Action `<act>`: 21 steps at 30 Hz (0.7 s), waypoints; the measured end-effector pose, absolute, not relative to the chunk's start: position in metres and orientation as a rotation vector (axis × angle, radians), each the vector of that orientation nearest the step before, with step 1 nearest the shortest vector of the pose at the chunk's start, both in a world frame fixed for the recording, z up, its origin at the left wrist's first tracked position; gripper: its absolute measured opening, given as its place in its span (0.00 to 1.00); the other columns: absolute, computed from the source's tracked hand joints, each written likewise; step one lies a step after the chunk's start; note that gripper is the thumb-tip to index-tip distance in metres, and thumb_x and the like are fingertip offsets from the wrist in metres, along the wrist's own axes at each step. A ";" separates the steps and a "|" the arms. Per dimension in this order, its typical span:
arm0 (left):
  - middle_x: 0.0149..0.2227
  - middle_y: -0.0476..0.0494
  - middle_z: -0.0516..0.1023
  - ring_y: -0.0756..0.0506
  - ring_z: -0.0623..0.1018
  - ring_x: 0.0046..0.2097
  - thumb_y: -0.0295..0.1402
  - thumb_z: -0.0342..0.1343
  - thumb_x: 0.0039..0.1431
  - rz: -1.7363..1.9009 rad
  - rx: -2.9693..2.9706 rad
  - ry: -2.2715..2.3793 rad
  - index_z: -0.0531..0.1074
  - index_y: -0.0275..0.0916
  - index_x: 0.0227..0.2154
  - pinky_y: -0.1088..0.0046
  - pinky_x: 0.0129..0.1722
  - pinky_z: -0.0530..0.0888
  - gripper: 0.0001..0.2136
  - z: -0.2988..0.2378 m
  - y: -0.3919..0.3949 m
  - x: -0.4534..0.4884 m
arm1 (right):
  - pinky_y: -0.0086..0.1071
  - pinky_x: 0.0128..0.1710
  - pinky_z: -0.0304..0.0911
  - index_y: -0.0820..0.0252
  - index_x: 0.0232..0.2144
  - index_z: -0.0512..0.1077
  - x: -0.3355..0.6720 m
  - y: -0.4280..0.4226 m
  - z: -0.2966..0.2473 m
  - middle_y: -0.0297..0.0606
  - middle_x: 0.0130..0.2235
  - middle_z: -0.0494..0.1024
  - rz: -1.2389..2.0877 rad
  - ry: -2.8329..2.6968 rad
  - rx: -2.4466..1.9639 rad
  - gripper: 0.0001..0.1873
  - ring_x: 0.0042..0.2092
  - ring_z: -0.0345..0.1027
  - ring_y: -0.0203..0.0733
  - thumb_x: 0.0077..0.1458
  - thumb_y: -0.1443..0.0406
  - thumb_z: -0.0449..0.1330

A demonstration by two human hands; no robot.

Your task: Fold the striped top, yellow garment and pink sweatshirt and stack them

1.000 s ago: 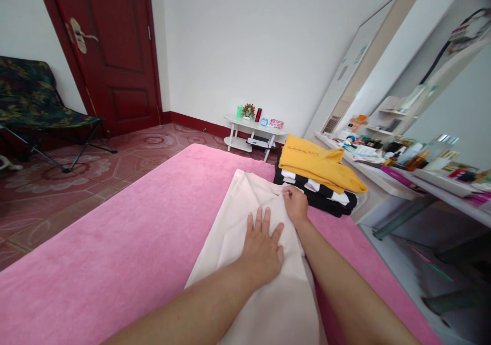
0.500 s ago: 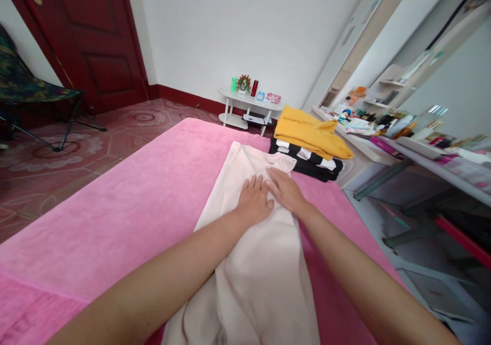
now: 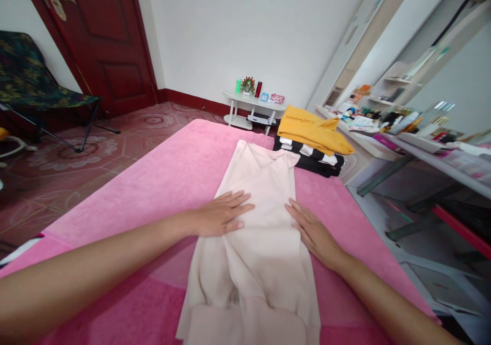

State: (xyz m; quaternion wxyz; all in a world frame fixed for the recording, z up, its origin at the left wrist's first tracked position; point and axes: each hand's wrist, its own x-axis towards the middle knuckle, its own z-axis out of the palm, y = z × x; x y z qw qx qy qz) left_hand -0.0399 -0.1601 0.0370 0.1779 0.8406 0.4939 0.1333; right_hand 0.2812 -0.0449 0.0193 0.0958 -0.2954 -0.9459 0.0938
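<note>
A long cream garment [image 3: 261,222] lies folded lengthwise on a pink bed cover [image 3: 153,191]. My left hand [image 3: 220,218] rests flat on the garment's left edge, fingers stretched out and pointing right. On the right edge lies my right hand [image 3: 312,230], also flat with fingers extended. Both palms press the cloth near its middle and hold nothing. The garment's near end is rumpled with loose folds.
A stack of folded clothes, yellow top [image 3: 310,129] over black-and-white striped ones [image 3: 310,159], sits at the bed's far right corner. Beyond stand a small white table [image 3: 255,110], a cluttered vanity shelf [image 3: 383,130] at right, a folding chair [image 3: 34,89] and a red door [image 3: 95,38] at left.
My hands were together near the garment's far end; they slid back toward me and apart, each now on an opposite edge. The right hand went from pinching the cloth to lying flat.
</note>
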 end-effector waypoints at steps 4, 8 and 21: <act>0.67 0.49 0.45 0.45 0.48 0.66 0.33 0.43 0.65 0.407 2.290 1.262 0.54 0.50 0.62 0.63 0.63 0.49 0.22 0.052 -0.199 -0.074 | 0.45 0.63 0.47 0.46 0.64 0.50 0.320 -0.073 0.030 0.34 0.66 0.48 0.320 -2.854 -0.740 0.30 0.66 0.43 0.43 0.60 0.65 0.48; 0.67 0.52 0.46 0.43 0.53 0.65 0.22 0.48 0.57 0.360 2.222 1.218 0.57 0.54 0.60 0.62 0.61 0.56 0.30 0.071 -0.226 -0.087 | 0.44 0.62 0.51 0.46 0.64 0.48 0.338 -0.090 0.037 0.35 0.65 0.51 0.320 -2.876 -0.593 0.35 0.65 0.47 0.46 0.56 0.65 0.54; 0.61 0.48 0.63 0.40 0.57 0.64 0.30 0.54 0.57 0.384 2.419 0.982 0.66 0.51 0.55 0.56 0.64 0.48 0.22 0.092 -0.245 -0.049 | 0.52 0.63 0.43 0.46 0.52 0.67 0.285 -0.111 0.058 0.38 0.58 0.66 0.359 -2.866 -0.266 0.19 0.64 0.50 0.47 0.57 0.59 0.58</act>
